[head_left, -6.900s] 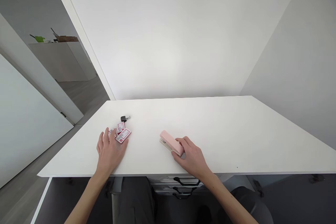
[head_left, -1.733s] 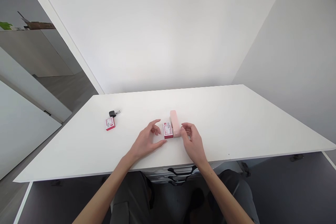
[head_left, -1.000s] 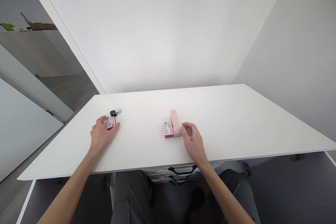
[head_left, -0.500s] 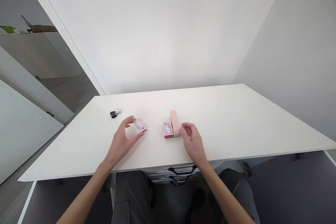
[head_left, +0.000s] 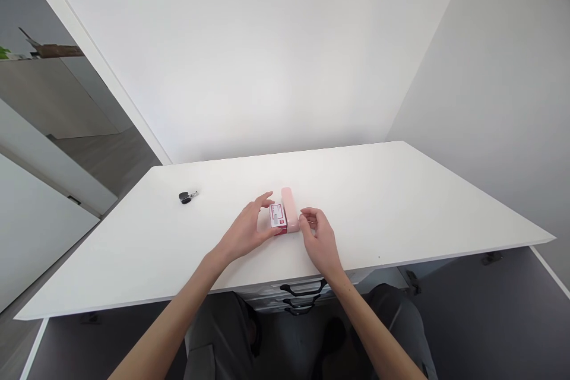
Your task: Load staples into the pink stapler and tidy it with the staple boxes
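A pink stapler (head_left: 289,209) lies lengthwise on the white table. Along its left side is a small red-and-white box (head_left: 276,215), gripped between the thumb and fingers of my left hand (head_left: 246,230). This box appears to rest on a second, similar box, which is mostly hidden beneath it. My right hand (head_left: 318,237) rests at the stapler's right side near its front end, loosely curled, with thumb and fingertips slightly apart and nothing visible in them. Whether it touches the stapler is hard to tell.
A black staple remover (head_left: 187,196) lies on the left part of the white table (head_left: 378,202). A white wall (head_left: 267,59) rises behind the table. Below the front edge are drawers with black handles (head_left: 303,290) and my legs.
My left hand has carried its box rightward to the stapler, over the spot of the other box. My right hand has stayed beside the stapler. The view has shifted slightly.
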{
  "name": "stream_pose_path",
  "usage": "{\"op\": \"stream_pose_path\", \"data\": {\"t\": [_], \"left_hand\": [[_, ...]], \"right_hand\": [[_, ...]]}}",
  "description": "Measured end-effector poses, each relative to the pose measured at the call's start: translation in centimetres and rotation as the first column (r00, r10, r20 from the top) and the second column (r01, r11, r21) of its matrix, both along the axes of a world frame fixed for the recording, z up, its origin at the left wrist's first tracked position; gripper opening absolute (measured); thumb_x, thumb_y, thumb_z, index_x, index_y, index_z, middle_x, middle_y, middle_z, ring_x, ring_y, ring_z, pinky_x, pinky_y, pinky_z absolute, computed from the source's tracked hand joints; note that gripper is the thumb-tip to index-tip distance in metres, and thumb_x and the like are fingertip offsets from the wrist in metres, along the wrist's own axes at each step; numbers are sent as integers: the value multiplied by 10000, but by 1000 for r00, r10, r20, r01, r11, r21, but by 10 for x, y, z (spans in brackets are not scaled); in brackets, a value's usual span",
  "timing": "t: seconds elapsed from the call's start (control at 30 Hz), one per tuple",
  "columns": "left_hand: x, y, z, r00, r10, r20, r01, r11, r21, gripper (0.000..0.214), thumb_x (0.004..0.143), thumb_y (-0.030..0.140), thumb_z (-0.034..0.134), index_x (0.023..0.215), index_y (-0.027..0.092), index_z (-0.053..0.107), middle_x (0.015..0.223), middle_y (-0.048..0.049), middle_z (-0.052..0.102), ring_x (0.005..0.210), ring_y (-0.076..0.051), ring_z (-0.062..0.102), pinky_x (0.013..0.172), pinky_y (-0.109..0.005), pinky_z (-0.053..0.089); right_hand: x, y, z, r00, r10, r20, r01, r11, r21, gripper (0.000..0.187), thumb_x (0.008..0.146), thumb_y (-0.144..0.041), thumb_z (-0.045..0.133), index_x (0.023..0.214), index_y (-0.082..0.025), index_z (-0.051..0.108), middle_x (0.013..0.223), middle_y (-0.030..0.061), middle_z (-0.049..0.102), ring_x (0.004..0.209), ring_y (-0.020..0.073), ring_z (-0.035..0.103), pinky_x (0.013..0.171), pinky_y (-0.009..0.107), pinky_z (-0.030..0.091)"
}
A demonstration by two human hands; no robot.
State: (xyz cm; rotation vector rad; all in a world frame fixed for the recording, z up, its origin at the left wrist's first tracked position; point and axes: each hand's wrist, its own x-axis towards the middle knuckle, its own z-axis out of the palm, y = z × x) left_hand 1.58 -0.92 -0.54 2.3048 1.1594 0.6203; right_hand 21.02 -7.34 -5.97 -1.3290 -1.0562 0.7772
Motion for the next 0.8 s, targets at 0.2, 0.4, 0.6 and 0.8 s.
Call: {"op": "stream_pose_path", "data": {"t": [0.2,0.4,0.6,0.8], "left_hand": [[-7,1,-9,999,33,10,-34,997,67,740,897,549,674,1531,314,375,1545,-100,496,1390,-301,503,1133,-489,432],[-59,35,-25,890,448,81,-439,797,414,401,998,481,496,1289,218,580,1377,-138,588,1354,-311,488,1183,-514,327],[-136,72,-22,661,750,-6,-648,576,498,502,921,454,547,1343,182,558,1558,-179,425,1449,-411,333,1165,-568,290],[-160,86,-19,611,774,-167,-673,619,405,496,944,453,485,1327,147,562,1279,-204,673,1293,-418,528,1091,-556,365]], "right_hand": [[1,0,0,1000,1,-2,-1,1000,-10,331,971,-495,536,1143,-226,620,1208,112,682,1109,258,651,940,407,542],[1,-2,2,1000,13,-6,-14,999,-37,322,974,-480,529,1155,-227,611,1223,114,681,1118,262,652,890,393,553],[0,-2,2,1000,14,-1,-14,999,-32,296,968,-458,545,1145,-232,621,1206,111,691,1098,264,663,886,405,560],[-1,-1,1,1000,10,-3,-10,999,-47,297,958,-464,551,1137,-238,619,1202,108,693,1100,268,663,894,409,556]]}}
